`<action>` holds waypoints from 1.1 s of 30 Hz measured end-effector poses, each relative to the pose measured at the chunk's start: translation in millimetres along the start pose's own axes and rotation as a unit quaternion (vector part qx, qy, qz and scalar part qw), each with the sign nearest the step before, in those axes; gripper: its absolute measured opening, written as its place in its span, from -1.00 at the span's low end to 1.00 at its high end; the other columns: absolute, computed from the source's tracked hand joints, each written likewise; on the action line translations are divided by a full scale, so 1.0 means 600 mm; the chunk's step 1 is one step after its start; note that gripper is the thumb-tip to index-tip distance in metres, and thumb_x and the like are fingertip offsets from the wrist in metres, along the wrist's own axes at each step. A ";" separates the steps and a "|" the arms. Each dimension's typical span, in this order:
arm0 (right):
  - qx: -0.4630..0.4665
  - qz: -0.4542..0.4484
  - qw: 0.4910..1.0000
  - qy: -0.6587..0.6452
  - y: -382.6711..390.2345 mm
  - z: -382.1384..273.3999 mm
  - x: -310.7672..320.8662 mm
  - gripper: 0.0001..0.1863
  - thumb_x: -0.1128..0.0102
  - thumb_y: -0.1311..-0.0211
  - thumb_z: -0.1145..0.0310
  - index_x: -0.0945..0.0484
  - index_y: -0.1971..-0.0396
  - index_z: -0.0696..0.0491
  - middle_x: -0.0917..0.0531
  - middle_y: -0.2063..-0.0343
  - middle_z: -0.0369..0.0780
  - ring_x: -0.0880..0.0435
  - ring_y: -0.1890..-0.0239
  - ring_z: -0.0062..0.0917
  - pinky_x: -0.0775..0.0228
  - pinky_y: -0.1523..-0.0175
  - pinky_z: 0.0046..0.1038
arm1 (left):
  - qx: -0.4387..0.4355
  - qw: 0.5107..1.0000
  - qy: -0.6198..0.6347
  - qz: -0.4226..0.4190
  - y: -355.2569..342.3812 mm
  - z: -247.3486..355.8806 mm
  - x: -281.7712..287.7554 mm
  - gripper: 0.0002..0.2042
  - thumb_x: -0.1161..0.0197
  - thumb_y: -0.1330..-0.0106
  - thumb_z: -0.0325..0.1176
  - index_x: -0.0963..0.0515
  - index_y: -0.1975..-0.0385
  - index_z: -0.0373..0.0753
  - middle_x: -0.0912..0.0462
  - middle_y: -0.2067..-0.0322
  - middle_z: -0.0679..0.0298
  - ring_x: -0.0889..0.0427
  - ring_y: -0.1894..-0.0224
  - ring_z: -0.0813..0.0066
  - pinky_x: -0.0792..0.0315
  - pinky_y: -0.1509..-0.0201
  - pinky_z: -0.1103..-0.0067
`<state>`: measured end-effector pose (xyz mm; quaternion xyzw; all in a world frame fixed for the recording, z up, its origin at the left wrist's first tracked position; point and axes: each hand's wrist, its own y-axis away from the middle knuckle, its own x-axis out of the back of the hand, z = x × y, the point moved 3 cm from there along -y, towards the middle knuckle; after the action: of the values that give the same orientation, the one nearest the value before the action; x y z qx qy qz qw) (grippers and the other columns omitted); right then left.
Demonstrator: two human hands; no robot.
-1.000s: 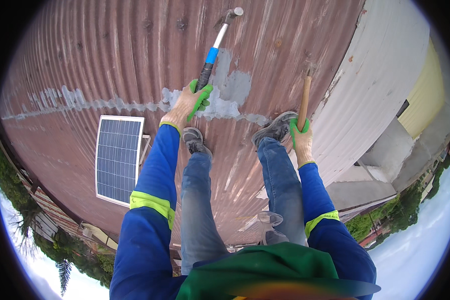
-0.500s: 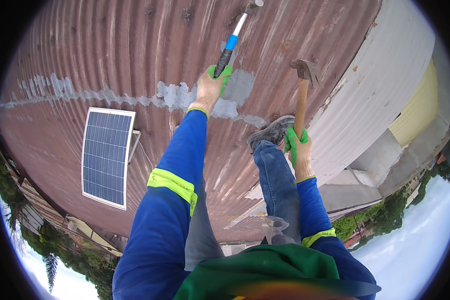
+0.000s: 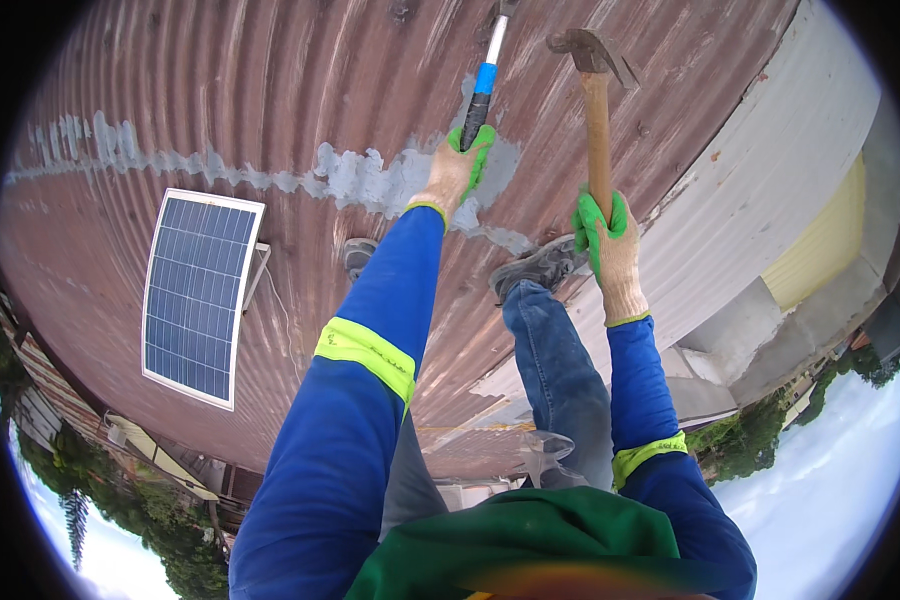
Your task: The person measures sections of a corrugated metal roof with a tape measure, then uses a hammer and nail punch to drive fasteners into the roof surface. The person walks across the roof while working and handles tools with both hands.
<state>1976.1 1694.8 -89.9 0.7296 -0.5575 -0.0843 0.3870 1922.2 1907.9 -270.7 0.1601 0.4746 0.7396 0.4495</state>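
Note:
My left hand point(image 3: 455, 175), in a cream glove with green palm, is closed round the black grip of a hammer point(image 3: 484, 88) with a blue band and a bright metal shaft. That hammer points away from me, its head at the top edge and partly cut off. In my right hand point(image 3: 608, 245), gloved alike, is a claw hammer point(image 3: 597, 135) with a wooden handle and a worn, rusty-brown head. It is held head up over the corrugated roof point(image 3: 300, 80); I cannot tell whether the head touches the metal.
Grey sealant patches point(image 3: 360, 180) run across the brown roof. A solar panel point(image 3: 202, 298) on a bracket stands at left, a thin cable beside it. My shoe point(image 3: 538, 268) rests near the right hand. Beyond the roof edge at right lies a pale lower roof point(image 3: 770, 170).
My right hand has risen with the claw hammer, whose head is now farther up the view. My left hand and its hammer have shifted slightly right and away. The view has also moved a little.

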 end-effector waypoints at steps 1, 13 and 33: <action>0.023 0.003 1.000 0.000 -0.013 -0.021 -0.004 -0.65 -0.26 -0.56 0.22 -0.59 -0.13 0.15 -0.63 0.42 -0.28 -0.56 0.49 -0.67 -0.43 0.42 -0.54 | 0.000 1.000 0.007 -0.003 -0.003 -0.004 -0.002 -0.75 -0.47 -0.46 -0.15 -0.59 0.14 -0.15 -0.48 0.59 0.48 -0.38 0.64 0.65 -0.24 0.59 0.53; -0.042 0.002 0.991 0.130 -0.156 -0.124 -0.062 -0.56 -0.30 -0.54 -0.01 -0.57 -0.11 0.05 -0.58 0.49 -0.34 -0.47 0.55 -0.70 -0.31 0.49 -0.55 | -0.012 0.999 -0.022 -0.021 -0.015 -0.006 0.022 -0.86 -0.36 -0.53 -0.26 -0.58 0.11 -0.12 -0.45 0.53 0.48 -0.38 0.58 0.64 -0.24 0.56 0.53; 0.083 0.029 0.989 -0.120 -0.135 -0.164 -0.036 -0.57 -0.23 -0.57 -0.07 -0.58 0.12 0.05 -0.56 0.55 -0.32 -0.44 0.64 -0.68 -0.31 0.58 -0.55 | 0.025 1.000 -0.004 -0.011 0.008 0.011 0.011 -0.74 -0.47 -0.44 -0.13 -0.58 0.14 -0.12 -0.46 0.57 0.48 -0.38 0.63 0.63 -0.23 0.60 0.52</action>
<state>2083.4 1766.4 -82.2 0.7274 -0.6257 -0.1137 0.2578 1920.6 1916.2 -264.7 0.1693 0.4927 0.7220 0.4553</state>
